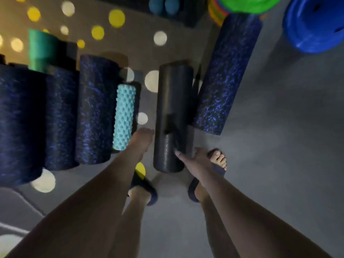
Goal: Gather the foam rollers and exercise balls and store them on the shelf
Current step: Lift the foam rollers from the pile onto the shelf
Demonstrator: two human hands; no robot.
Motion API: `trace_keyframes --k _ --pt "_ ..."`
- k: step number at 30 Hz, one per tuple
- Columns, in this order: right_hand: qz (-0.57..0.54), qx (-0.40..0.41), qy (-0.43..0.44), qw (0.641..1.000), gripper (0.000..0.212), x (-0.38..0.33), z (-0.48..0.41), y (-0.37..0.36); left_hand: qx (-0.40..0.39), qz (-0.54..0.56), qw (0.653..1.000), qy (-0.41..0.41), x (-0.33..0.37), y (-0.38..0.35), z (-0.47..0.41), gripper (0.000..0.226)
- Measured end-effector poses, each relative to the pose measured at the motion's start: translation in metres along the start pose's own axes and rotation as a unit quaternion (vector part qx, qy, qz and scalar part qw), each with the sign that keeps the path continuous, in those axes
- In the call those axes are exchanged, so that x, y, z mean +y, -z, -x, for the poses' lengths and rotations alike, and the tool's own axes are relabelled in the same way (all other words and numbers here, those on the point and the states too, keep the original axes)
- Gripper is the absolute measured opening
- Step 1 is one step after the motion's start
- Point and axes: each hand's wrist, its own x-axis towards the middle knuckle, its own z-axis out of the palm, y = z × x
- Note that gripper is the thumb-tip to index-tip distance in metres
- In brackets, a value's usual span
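Observation:
A smooth black foam roller point(174, 112) lies on the floor in the middle, pointing away from me. My left hand point(142, 138) is against its left side; blur hides the fingers. My right hand point(193, 160) reaches to its lower right end, with spread fingertips touching the foam. A teal bumpy roller point(123, 116) lies just left of my left hand. Three dark blue speckled rollers point(95, 108) lie side by side further left. A long blue speckled roller point(227, 75) lies right of the black one. A blue exercise ball point(314, 23) and a green ball point(249, 2) are at the top right.
A green roller point(41, 49) stands behind the left group. Two small teal balls point(165, 5) sit on a dark block at the top. Stacked coloured discs point(216, 13) lie beside the green ball. My sandalled feet point(217, 159) stand close to the black roller's near end. Grey floor stretches to the right.

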Motion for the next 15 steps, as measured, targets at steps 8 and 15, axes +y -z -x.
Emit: trace_keyframes --k 8,15 --pt "-0.085 -0.012 0.071 0.994 0.128 0.074 -0.144 -0.074 -0.026 0.172 0.984 0.022 -0.091 -0.064 -0.087 0.058" --pt "-0.026 -0.019 0.063 0.997 0.068 -0.037 0.135 -0.044 -0.067 0.194 0.978 0.036 -0.076 0.067 0.139 0.043"
